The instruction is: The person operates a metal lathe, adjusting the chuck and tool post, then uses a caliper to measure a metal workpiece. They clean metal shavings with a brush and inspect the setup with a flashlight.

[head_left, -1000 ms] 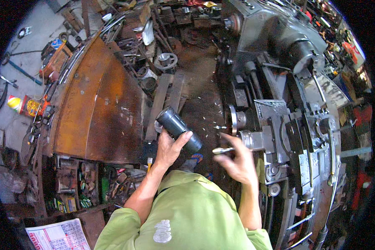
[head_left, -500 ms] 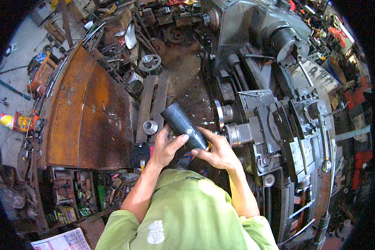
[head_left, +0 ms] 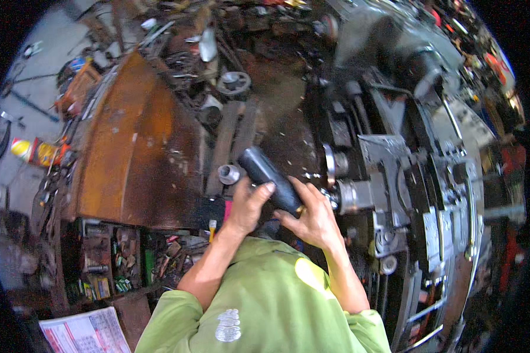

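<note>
Both hands hold a thick black cylinder in front of my green shirt, tilted with its far end to the upper left. My left hand grips it from the left side, thumb lying along it. My right hand closes round its lower right end, and the palm side is hidden. Just beyond my left hand, a short silver metal collar sits on wooden planks. The picture is blurred, so the cylinder's surface detail is lost.
On the right stands a metal lathe with handwheels and levers. A rusty brown metal panel fills the left, above shelves of small parts. A handwheel lies farther back among scrap. A printed sheet rests at the lower left.
The cylinder has turned in my hands: the round light spot on its side no longer shows. My right hand has shifted round its lower end. The whole view has swung slightly and blurred.
</note>
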Action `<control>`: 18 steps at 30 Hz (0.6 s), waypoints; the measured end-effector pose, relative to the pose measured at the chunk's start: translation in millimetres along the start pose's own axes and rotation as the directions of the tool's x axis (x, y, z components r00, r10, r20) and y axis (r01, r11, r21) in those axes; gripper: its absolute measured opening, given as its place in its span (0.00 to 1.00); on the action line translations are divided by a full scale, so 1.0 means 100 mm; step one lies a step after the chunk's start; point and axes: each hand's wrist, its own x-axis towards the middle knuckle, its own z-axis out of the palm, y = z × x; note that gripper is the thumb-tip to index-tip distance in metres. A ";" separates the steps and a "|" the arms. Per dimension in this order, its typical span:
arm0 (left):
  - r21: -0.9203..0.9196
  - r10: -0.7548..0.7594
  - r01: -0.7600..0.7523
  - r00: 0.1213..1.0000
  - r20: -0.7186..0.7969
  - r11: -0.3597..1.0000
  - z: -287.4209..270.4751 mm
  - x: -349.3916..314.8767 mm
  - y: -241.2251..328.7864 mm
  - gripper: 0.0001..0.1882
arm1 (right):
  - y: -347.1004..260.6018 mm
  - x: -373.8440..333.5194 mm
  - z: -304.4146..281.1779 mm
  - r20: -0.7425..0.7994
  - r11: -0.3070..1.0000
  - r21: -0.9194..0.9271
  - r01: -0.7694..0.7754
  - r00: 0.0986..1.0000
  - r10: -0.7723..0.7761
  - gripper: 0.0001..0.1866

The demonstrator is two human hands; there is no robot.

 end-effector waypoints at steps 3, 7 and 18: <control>0.241 -0.003 0.024 0.996 -0.089 0.970 -0.03 -0.06 0.05 0.29 | -0.07 0.01 0.04 0.006 0.998 0.036 0.049 0.999 -0.049 0.40; 0.270 0.235 -0.239 0.971 0.048 0.933 -0.18 -0.06 0.23 0.33 | -0.17 0.13 0.14 0.007 0.990 0.099 0.096 0.995 -0.097 0.42; 0.659 0.740 -0.428 0.600 -0.303 0.618 -1.98 0.53 2.23 0.24 | 0.02 0.45 0.04 -0.012 0.995 0.062 0.075 0.997 -0.074 0.35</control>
